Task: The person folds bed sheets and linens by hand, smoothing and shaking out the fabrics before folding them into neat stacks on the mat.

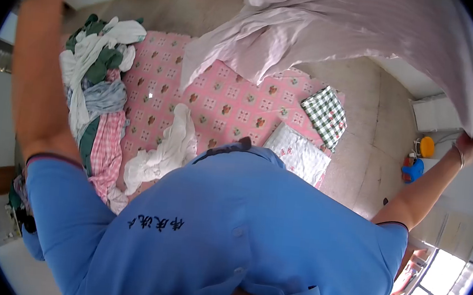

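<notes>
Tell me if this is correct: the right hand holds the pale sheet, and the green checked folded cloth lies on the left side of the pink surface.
The side is wrong: the head view shows the green checked folded cloth on the right side of the pink surface. The right hand does hold the pale sheet.

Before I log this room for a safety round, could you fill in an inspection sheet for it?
Surface: pink patterned cover, spread out, partly hidden by fabrics.
Job's things: pale sheet, raised and billowing over the cover's far side.
Clutter: mixed fabric heap at left; crumpled white cloth; folded green-check cloth and folded white cloth at right.
Hands: right hand grips the sheet's edge; left hand out of frame.
Cables: possibly a thin cord by the yellow item; too small to confirm.
Surroundings: grey floor beside the cover; window at lower right.
</notes>
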Available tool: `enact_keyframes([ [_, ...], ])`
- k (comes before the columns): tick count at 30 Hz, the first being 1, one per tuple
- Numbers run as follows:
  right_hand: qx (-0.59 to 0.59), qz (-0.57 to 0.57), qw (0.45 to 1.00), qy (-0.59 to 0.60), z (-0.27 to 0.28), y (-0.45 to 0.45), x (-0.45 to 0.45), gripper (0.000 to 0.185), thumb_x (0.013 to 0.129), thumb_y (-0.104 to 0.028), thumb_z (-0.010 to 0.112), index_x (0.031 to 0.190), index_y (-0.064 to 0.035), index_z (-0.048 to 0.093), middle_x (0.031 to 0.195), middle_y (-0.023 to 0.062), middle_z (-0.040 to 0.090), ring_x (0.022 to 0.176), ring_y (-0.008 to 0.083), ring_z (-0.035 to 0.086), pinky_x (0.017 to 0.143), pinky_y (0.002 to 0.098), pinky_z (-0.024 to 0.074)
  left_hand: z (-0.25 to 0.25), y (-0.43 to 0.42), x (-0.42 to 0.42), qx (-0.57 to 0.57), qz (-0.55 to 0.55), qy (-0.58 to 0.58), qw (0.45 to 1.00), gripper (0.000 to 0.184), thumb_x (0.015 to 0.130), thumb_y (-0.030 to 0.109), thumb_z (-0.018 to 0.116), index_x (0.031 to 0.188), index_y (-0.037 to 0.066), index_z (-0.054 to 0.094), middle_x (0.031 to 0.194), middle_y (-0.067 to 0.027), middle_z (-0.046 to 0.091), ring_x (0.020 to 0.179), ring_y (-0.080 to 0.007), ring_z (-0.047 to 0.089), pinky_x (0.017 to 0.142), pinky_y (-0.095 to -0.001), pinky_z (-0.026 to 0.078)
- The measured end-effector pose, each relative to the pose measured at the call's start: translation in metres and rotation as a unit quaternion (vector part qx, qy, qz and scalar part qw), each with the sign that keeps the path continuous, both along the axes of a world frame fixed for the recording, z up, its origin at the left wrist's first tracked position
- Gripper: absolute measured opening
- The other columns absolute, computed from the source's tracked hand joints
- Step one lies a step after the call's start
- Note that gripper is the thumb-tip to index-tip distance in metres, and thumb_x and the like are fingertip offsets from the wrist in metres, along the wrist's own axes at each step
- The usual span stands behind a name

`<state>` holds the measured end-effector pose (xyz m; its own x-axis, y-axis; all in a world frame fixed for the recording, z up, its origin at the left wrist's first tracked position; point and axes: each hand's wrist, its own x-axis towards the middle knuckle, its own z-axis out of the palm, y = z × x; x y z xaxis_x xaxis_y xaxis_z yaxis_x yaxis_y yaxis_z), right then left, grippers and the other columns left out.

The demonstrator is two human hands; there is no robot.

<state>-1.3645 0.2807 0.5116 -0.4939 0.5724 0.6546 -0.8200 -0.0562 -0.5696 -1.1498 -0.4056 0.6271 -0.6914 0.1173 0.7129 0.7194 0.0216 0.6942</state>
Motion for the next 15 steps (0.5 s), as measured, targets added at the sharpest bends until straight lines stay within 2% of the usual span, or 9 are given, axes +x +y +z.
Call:
enact_keyframes([
  [4,-0.141,0.094,0.984,0.061,0.044,-0.082,0.048,0.02,0.08,-0.01,0.048,0.093,0.0051,0.047,0.101,0.0168,0.052,0.095,0.0289,0.05,0.091,0.0388,0.0374,0.013,-0.158,0.107,-0.025,0.31,-0.007,0.95,0.038,0.085,0.028,0.042,0.109,-0.001,0.046,0.11,-0.0155,0.049,0.102,-0.0266,0.047,0.088,-0.0432,0.037],
  [6,-0.05,0.082,0.991,0.093,0.033,-0.073,0.024,0.014,0.08,-0.009,0.048,0.089,0.0022,0.047,0.098,0.0154,0.053,0.093,0.0276,0.05,0.089,0.0387,0.0387,-0.009,-0.212,0.183,0.001,0.493,-0.008,0.87,0.043,0.087,0.029,0.038,0.118,0.0,0.04,0.117,-0.0154,0.044,0.109,-0.0265,0.043,0.095,-0.042,0.031],
  [7,-0.053,0.103,0.99,0.079,0.035,-0.115,0.047,0.01,0.081,-0.008,0.048,0.087,0.0001,0.047,0.094,0.0139,0.053,0.09,0.0259,0.051,0.085,0.0383,0.0409,-0.023,-0.208,0.235,-0.193,0.659,-0.04,0.726,0.037,0.087,0.028,0.036,0.111,0.003,0.048,0.111,-0.0137,0.05,0.105,-0.0239,0.046,0.092,-0.0365,0.032],
  [8,-0.056,0.123,0.989,0.065,0.038,-0.158,0.07,0.007,0.081,-0.007,0.047,0.086,-0.0019,0.047,0.089,0.0124,0.054,0.086,0.0243,0.052,0.082,0.0379,0.0431,-0.038,-0.204,0.292,-0.37,0.769,-0.074,0.516,0.035,0.088,0.027,0.034,0.104,0.006,0.055,0.104,-0.0121,0.056,0.102,-0.0213,0.05,0.089,-0.031,0.033],
  [9,-0.059,0.144,0.987,0.05,0.041,-0.2,0.094,0.004,0.081,-0.006,0.047,0.085,-0.004,0.047,0.084,0.0109,0.054,0.083,0.0226,0.052,0.078,0.0375,0.0453,-0.061,-0.264,0.371,-0.436,0.791,-0.167,0.395,0.033,0.086,0.028,0.036,0.096,0.007,0.059,0.092,-0.0133,0.059,0.093,-0.025,0.053,0.086,-0.0331,0.034],
  [10,-0.036,0.209,0.976,0.039,0.043,-0.231,0.113,0.003,0.081,-0.009,0.048,0.08,-0.0064,0.05,0.086,0.0101,0.055,0.082,0.0227,0.051,0.077,0.0385,0.0442,-0.087,-0.24,0.424,-0.63,0.73,-0.009,0.264,0.033,0.084,0.029,0.039,0.088,0.004,0.06,0.082,-0.0147,0.059,0.08,-0.031,0.055,0.08,-0.0362,0.039],
  [11,-0.021,0.268,0.962,0.053,0.044,-0.262,0.134,0.005,0.081,-0.009,0.049,0.077,-0.0075,0.051,0.084,0.0086,0.054,0.078,0.0221,0.051,0.075,0.0379,0.0441,-0.097,-0.171,0.443,-0.605,0.732,-0.169,0.265,0.032,0.082,0.031,0.043,0.086,0.003,0.059,0.076,-0.0152,0.058,0.075,-0.0315,0.055,0.075,-0.0383,0.041],
  [13,0.002,0.351,0.934,0.065,0.041,-0.329,0.176,0.006,0.08,-0.009,0.05,0.074,-0.0084,0.052,0.077,0.0055,0.054,0.071,0.02,0.051,0.069,0.0351,0.0446,-0.166,-0.178,0.549,-0.531,0.731,-0.362,0.227,0.033,0.08,0.032,0.046,0.087,0.002,0.059,0.076,-0.0155,0.059,0.074,-0.0284,0.056,0.078,-0.0364,0.04],
  [15,0.121,0.395,0.907,0.08,0.029,-0.396,0.22,0.004,0.08,-0.008,0.05,0.078,-0.0067,0.053,0.073,0.0026,0.054,0.067,0.0158,0.051,0.063,0.0298,0.0441,-0.215,-0.158,0.62,-0.352,0.611,-0.646,0.292,0.033,0.079,0.03,0.051,0.093,0.001,0.058,0.087,-0.0163,0.059,0.085,-0.0255,0.055,0.085,-0.0323,0.036],
])
